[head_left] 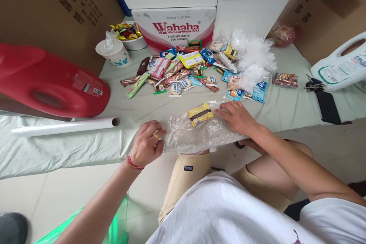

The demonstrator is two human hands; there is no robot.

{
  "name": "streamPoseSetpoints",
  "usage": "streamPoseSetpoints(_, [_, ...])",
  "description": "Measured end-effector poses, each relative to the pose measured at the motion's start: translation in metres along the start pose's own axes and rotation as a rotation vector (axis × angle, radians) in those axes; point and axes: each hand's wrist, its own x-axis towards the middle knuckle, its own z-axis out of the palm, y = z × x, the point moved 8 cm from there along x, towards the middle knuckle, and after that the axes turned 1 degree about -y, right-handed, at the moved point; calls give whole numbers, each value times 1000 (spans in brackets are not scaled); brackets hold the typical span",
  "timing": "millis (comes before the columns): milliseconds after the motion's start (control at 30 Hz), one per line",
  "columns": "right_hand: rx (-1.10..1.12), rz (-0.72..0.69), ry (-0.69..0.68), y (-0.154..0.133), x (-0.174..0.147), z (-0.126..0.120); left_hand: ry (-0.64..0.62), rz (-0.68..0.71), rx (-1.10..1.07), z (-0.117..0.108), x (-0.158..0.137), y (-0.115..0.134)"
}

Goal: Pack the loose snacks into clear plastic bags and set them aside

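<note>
A sheet of clear plastic film (188, 139) lies crinkled along the table's front edge, partly hanging past it. On top of it rests a small snack packet (200, 113) in a yellow wrapper with a dark band. My left hand (148, 143) is closed at the film's left side, its fingers curled on the edge. At the right side, my right hand (237, 117) lies over the film, fingers stretched out and a little apart, tips near the packet but not touching it. What lies under its palm is hidden.
Many wrapped snacks (171, 70) and a pile of crumpled clear plastic (253, 59) lie farther back. A film roll (65, 126) and a red jug (51, 80) stand left. Right are a brown packet (285, 79), keys with a black pouch (327, 105) and a white bottle (343, 63).
</note>
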Motion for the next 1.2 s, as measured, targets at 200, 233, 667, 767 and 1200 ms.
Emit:
streamPoseSetpoints(200, [100,-195,219,-49,-34,-11,98,-63,-94,-13,61,30])
streamPoseSetpoints(233, [82,-251,230,-59,-41,-3,58,-73,-99,0,71,33])
streamPoseSetpoints(667, [477,-123,235,-40,18,-28,-345,-111,-196,84,80,32])
streamPoseSetpoints(767, [448,-22,144,-21,65,-34,-362,-135,-276,82,91,32])
streamPoseSetpoints(1200, [199,296,-240,-12,108,23,277,-483,-513,27,15,4])
